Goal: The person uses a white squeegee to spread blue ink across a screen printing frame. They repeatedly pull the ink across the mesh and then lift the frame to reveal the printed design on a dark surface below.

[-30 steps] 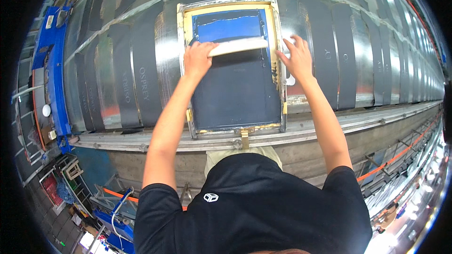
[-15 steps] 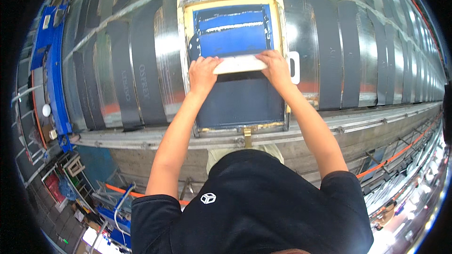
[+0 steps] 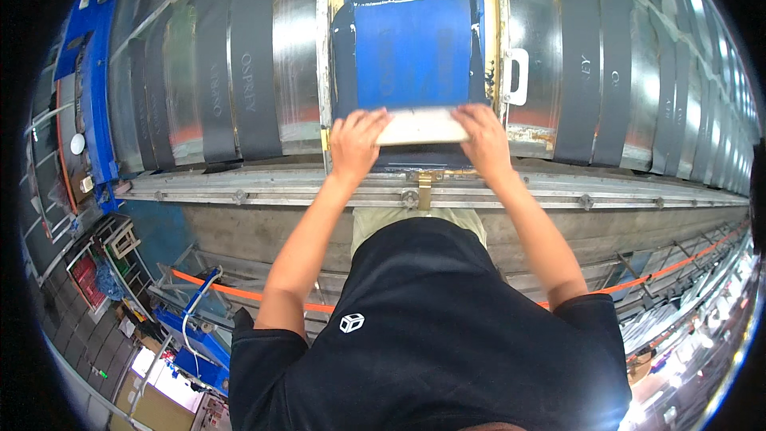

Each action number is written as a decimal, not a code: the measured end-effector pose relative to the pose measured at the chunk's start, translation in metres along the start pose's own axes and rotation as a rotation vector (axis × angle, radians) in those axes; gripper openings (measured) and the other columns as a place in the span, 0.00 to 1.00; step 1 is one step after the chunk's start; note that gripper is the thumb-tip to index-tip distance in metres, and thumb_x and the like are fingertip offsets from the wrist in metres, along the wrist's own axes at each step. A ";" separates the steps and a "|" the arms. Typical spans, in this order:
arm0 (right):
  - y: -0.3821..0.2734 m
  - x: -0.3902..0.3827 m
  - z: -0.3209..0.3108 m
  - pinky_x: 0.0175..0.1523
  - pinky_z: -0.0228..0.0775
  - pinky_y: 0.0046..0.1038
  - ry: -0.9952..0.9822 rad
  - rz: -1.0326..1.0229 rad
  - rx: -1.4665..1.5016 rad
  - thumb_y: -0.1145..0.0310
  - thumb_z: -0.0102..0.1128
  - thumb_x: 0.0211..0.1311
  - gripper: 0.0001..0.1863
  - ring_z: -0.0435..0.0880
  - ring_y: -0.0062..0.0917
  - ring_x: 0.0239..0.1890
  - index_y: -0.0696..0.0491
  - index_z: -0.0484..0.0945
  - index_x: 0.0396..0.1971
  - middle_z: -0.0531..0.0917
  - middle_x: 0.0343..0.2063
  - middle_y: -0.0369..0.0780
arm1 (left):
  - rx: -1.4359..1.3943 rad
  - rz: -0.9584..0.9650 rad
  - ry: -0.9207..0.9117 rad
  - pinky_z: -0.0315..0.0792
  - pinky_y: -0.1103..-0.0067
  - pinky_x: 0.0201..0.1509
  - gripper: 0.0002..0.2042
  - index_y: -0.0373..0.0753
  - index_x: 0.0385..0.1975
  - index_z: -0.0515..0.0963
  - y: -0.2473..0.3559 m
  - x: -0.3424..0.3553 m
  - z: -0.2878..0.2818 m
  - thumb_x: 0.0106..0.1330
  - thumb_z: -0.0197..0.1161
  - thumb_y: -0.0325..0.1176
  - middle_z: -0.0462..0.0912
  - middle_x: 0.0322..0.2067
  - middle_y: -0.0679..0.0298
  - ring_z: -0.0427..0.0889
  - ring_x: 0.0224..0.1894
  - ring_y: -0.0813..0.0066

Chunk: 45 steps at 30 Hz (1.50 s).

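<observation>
A white squeegee [image 3: 423,127] spans the near part of a framed printing screen [image 3: 325,48]. My left hand [image 3: 357,142] grips its left end and my right hand [image 3: 483,137] its right end, fingers curled over the top edge. Beyond it the blue mesh [image 3: 413,48] shows, with dark ink along its sides and far end. Between the squeegee and the frame's near side lies a dark strip of ink [image 3: 423,158]. The squeegee's lower edge and my thumbs are hidden.
Dark fabric strips [image 3: 257,72] lie in rows on the shiny metal table on both sides. A white handle [image 3: 518,77] sits beside the frame's right side. A metal rail [image 3: 319,193] runs along the near edge, with a brass-coloured bracket [image 3: 424,191] at the frame. Blue machinery [image 3: 97,112] stands at left.
Both hands have drawn the squeegee toward me along the screen, from about its middle to near its close end. More blue mesh is uncovered behind it. The head view has shifted too.
</observation>
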State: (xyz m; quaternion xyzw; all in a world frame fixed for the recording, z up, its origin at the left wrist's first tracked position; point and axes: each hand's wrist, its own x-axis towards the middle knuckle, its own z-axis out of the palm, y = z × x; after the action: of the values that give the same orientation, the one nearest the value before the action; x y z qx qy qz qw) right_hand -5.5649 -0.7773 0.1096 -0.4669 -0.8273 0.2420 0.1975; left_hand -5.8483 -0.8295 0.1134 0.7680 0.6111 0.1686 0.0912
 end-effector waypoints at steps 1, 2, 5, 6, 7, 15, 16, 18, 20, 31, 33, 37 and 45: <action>0.005 0.023 -0.004 0.62 0.73 0.39 0.023 -0.008 -0.040 0.83 0.67 0.39 0.30 0.79 0.40 0.56 0.54 0.82 0.50 0.82 0.50 0.44 | 0.030 -0.009 -0.015 0.71 0.72 0.45 0.28 0.52 0.51 0.85 -0.009 0.022 0.002 0.48 0.66 0.18 0.86 0.53 0.76 0.82 0.52 0.70; 0.021 0.045 0.002 0.64 0.72 0.38 0.051 0.011 -0.122 0.82 0.67 0.41 0.30 0.78 0.40 0.57 0.53 0.82 0.52 0.82 0.51 0.44 | 0.059 0.021 0.015 0.72 0.72 0.47 0.28 0.53 0.51 0.85 -0.026 0.049 0.011 0.49 0.66 0.18 0.86 0.53 0.75 0.82 0.53 0.70; 0.062 0.128 -0.006 0.65 0.72 0.37 0.056 -0.008 -0.161 0.78 0.69 0.46 0.27 0.78 0.39 0.58 0.53 0.82 0.52 0.82 0.53 0.43 | 0.073 0.049 0.073 0.76 0.72 0.47 0.23 0.53 0.48 0.86 -0.060 0.139 0.017 0.52 0.66 0.21 0.88 0.48 0.76 0.84 0.48 0.71; 0.067 0.155 -0.012 0.64 0.72 0.37 0.055 -0.023 -0.160 0.77 0.70 0.48 0.26 0.78 0.39 0.58 0.52 0.82 0.52 0.83 0.52 0.42 | 0.067 0.058 0.138 0.76 0.72 0.46 0.19 0.54 0.46 0.87 -0.072 0.161 0.021 0.55 0.66 0.24 0.89 0.47 0.76 0.85 0.47 0.70; 0.076 0.176 -0.015 0.64 0.72 0.37 0.078 -0.015 -0.164 0.77 0.70 0.48 0.24 0.79 0.39 0.57 0.52 0.83 0.51 0.84 0.51 0.42 | 0.053 0.040 0.116 0.76 0.72 0.47 0.17 0.54 0.45 0.88 -0.081 0.185 0.024 0.56 0.67 0.26 0.89 0.47 0.76 0.85 0.47 0.70; 0.095 0.217 -0.015 0.62 0.73 0.39 0.108 0.082 -0.080 0.77 0.72 0.45 0.22 0.81 0.41 0.54 0.53 0.86 0.46 0.86 0.46 0.43 | 0.046 -0.036 0.018 0.76 0.67 0.44 0.11 0.56 0.42 0.89 -0.093 0.240 0.027 0.60 0.68 0.34 0.86 0.34 0.70 0.82 0.39 0.62; 0.092 0.210 -0.013 0.62 0.73 0.39 0.102 0.091 -0.076 0.78 0.72 0.45 0.22 0.81 0.41 0.54 0.53 0.86 0.46 0.86 0.46 0.43 | 0.050 -0.047 -0.018 0.76 0.66 0.45 0.12 0.56 0.42 0.89 -0.091 0.234 0.026 0.61 0.67 0.33 0.87 0.35 0.70 0.82 0.40 0.63; 0.087 0.190 -0.011 0.61 0.74 0.40 0.098 0.106 -0.072 0.79 0.72 0.45 0.22 0.81 0.41 0.53 0.53 0.86 0.45 0.86 0.46 0.43 | 0.061 -0.066 -0.084 0.75 0.65 0.47 0.13 0.57 0.43 0.89 -0.082 0.220 0.023 0.62 0.65 0.32 0.87 0.37 0.71 0.83 0.43 0.63; 0.077 0.161 -0.005 0.61 0.74 0.39 0.096 0.110 -0.053 0.80 0.71 0.43 0.23 0.81 0.40 0.53 0.53 0.86 0.45 0.86 0.46 0.43 | 0.054 -0.058 -0.086 0.73 0.66 0.41 0.12 0.55 0.42 0.89 -0.071 0.191 0.021 0.62 0.64 0.31 0.87 0.37 0.71 0.82 0.40 0.64; -0.002 -0.014 0.007 0.59 0.75 0.36 -0.029 0.154 0.050 0.84 0.71 0.35 0.30 0.80 0.37 0.54 0.54 0.84 0.47 0.84 0.48 0.40 | -0.023 -0.100 -0.062 0.68 0.71 0.39 0.13 0.51 0.41 0.88 0.006 -0.001 0.011 0.58 0.67 0.28 0.88 0.37 0.75 0.80 0.36 0.69; -0.011 -0.035 0.010 0.59 0.75 0.37 -0.017 0.120 0.052 0.83 0.71 0.33 0.31 0.80 0.37 0.54 0.55 0.83 0.47 0.84 0.48 0.40 | 0.005 -0.093 -0.075 0.68 0.72 0.39 0.14 0.52 0.42 0.88 0.015 -0.024 0.009 0.57 0.66 0.28 0.89 0.40 0.76 0.81 0.38 0.70; -0.019 -0.038 0.006 0.61 0.74 0.36 -0.019 0.107 0.057 0.83 0.71 0.34 0.32 0.79 0.38 0.55 0.55 0.82 0.49 0.82 0.48 0.40 | 0.012 -0.039 -0.030 0.70 0.73 0.42 0.19 0.51 0.45 0.87 0.013 -0.030 0.007 0.54 0.67 0.24 0.89 0.46 0.76 0.83 0.44 0.71; 0.064 0.118 0.001 0.64 0.72 0.38 0.116 -0.002 -0.119 0.81 0.68 0.43 0.28 0.78 0.40 0.57 0.54 0.82 0.52 0.82 0.51 0.44 | 0.068 0.037 0.064 0.74 0.71 0.48 0.25 0.54 0.49 0.86 -0.053 0.132 0.016 0.50 0.68 0.21 0.87 0.51 0.75 0.83 0.51 0.69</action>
State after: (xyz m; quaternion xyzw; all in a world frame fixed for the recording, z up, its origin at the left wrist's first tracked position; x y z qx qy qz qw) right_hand -5.5798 -0.6470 0.0832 -0.4903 -0.8277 0.1649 0.2175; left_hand -5.8642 -0.6876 0.0994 0.7759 0.6049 0.1740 0.0425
